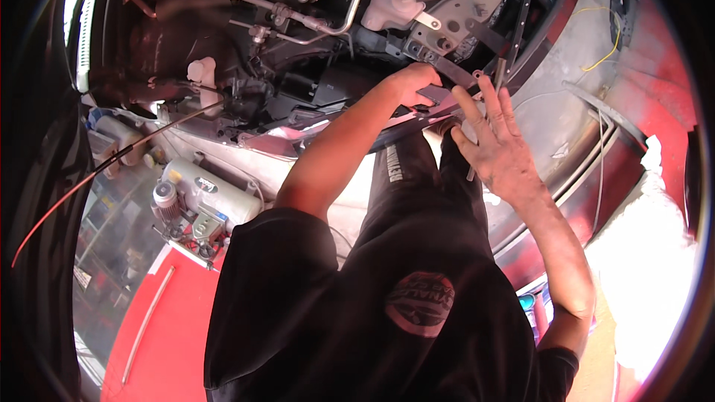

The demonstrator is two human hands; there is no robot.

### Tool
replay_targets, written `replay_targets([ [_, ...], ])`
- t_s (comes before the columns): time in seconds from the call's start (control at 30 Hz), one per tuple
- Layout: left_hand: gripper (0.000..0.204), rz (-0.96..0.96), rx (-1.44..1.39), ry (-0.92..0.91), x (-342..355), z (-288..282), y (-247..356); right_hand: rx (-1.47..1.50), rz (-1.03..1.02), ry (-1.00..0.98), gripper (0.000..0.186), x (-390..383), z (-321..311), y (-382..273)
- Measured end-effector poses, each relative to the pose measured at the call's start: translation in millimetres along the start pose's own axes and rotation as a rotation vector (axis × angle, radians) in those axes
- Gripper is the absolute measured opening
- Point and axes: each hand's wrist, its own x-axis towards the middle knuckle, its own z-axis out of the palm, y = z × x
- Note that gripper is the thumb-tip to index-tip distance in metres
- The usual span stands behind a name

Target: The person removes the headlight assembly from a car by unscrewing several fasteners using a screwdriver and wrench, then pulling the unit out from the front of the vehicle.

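Note:
My left hand (pixel 413 83) is curled at a dark plastic piece (pixel 430 94) along the front edge of an open engine bay, with its fingertips partly hidden. Just to its right, my right hand (pixel 491 141) has its fingers stretched out and apart beside a metal rod (pixel 502 68), which runs partly behind it. A flat dark bracket (pixel 458 73) lies above both hands. Further up are a translucent reservoir (pixel 391 11) and metal pipes (pixel 339 26).
A silver compressor (pixel 208 193) stands at left near a red panel (pixel 156 313). A thin rod (pixel 182 115) crosses the car's left side. A white cloth (pixel 648 253) is bunched at right, and a yellow cable (pixel 607 59) lies at upper right.

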Motion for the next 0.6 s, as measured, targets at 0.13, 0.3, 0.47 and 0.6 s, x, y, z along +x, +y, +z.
replay_targets([
  [0.13, 0.033, -0.105, -0.29, 0.154, -8.3, 20.6, 5.2, 0.137, -0.019, 0.055, 0.015, 3.0, 2.8, 8.1],
  [0.3, 0.018, 0.461, 0.997, 0.218, 14.2, 15.3, -29.0, 0.171, -0.156, -0.009, 0.011, 20.2, 4.8, 7.0],
  [0.47, 0.023, 0.486, 0.681, 0.454, -38.5, 47.4, -8.0, 0.369, -0.081, 0.084, 0.011, 18.8, 21.1, 11.8],
  [0.6, 0.026, 0.616, 0.753, 0.612, -50.5, 63.5, -10.9, 0.345, -0.247, 0.132, 0.03, 24.9, 13.1, 22.1],
])
